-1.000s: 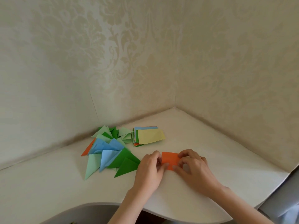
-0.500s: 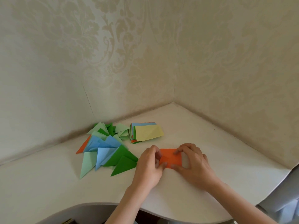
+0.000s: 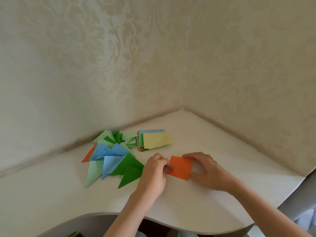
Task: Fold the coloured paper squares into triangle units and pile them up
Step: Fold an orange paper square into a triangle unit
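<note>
Orange paper lies flat on the white worktop, near its front edge, folded to a small rectangle-ish piece, slightly skewed. Left hand at its left edge, fingers curled, pinching that edge. Right hand on the right side: fingertips on the top right corner, thumb at the lower right corner, so it grips the piece between fingers and thumb. Both forearms come in from the bottom of the view. Just left of the left hand, pile of folded triangle units: dark green ones nearest the hand, light blue in the middle, pale green at the back and front left, one orange unit poking out on the far left side. The dark green unit at the front almost touches the left hand; contact unclear. Behind the orange paper, near the wall, a stack of unfolded squares, yellow sheet on top with a diagonal crease, blue, green and orange edges showing beneath. Stack sits just right of the triangle pile. Worktop fits into a corner of cream damask wallpaper.
</note>
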`<act>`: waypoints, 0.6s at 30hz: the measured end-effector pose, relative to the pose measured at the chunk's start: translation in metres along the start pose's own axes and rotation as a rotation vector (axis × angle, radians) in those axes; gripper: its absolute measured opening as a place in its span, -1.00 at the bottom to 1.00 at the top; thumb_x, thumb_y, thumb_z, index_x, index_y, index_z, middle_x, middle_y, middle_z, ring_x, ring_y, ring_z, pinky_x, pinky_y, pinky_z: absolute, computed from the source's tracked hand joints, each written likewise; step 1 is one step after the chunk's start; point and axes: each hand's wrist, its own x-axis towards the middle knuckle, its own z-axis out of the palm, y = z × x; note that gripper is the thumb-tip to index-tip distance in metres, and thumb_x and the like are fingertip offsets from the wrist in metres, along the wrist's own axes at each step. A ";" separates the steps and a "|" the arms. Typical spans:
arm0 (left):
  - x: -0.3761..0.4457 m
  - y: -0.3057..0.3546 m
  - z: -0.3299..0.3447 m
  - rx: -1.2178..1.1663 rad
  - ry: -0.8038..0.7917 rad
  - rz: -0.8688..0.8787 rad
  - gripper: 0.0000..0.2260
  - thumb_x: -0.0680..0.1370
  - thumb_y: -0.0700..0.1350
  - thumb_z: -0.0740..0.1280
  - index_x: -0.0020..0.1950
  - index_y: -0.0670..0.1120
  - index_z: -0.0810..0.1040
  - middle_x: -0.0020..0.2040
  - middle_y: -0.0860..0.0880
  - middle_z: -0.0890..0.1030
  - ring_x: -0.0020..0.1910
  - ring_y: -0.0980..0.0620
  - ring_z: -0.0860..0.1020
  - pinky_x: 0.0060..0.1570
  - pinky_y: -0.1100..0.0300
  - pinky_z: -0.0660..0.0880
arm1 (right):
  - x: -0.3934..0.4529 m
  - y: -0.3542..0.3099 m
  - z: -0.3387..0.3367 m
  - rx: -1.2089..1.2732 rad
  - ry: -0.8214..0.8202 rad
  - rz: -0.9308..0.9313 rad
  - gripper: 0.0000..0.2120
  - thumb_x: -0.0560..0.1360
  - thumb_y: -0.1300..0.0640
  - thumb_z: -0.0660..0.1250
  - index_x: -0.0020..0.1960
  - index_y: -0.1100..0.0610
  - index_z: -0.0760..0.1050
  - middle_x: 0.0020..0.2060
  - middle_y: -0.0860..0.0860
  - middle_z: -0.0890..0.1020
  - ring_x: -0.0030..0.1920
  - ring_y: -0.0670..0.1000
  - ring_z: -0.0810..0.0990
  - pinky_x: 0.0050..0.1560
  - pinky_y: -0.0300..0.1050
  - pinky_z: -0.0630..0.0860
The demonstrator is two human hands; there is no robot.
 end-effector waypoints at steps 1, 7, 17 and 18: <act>-0.001 0.001 0.001 0.063 0.019 0.040 -0.77 0.53 -0.32 0.29 -0.02 -0.04 0.65 -0.04 0.06 0.52 -0.06 0.09 0.45 -0.06 0.33 0.40 | 0.000 -0.002 -0.002 0.024 -0.001 0.004 -0.45 0.33 -0.08 0.33 0.31 -0.17 0.37 0.21 -0.21 0.45 0.28 -0.11 0.37 0.33 -0.13 0.30; -0.019 0.023 0.003 0.236 0.017 0.125 -0.63 0.54 0.21 0.17 0.02 -0.04 0.59 -0.01 0.08 0.53 -0.02 0.05 0.41 0.01 0.15 0.42 | -0.006 -0.008 -0.002 0.013 0.146 -0.024 -0.65 0.42 0.26 0.37 0.16 -0.02 0.57 0.01 -0.10 0.59 -0.08 -0.22 0.50 -0.07 -0.54 0.33; -0.027 0.029 0.006 0.182 0.099 0.153 -0.92 0.50 -0.09 0.26 -0.07 0.00 0.53 -0.04 0.13 0.60 0.01 0.03 0.45 -0.09 0.16 0.34 | -0.013 -0.011 0.000 -0.077 0.191 -0.098 -0.91 0.41 -0.03 0.45 -0.09 -0.16 0.63 -0.21 -0.16 0.49 -0.16 -0.18 0.48 -0.14 -0.33 0.41; -0.028 0.027 0.005 0.162 0.096 0.145 -0.93 0.48 -0.12 0.27 -0.09 0.00 0.54 -0.05 0.13 0.61 -0.01 0.04 0.45 -0.10 0.16 0.35 | -0.012 -0.009 0.002 -0.092 0.184 -0.094 -0.91 0.41 -0.07 0.44 -0.08 -0.17 0.64 -0.20 -0.17 0.47 -0.15 -0.18 0.47 -0.11 -0.27 0.43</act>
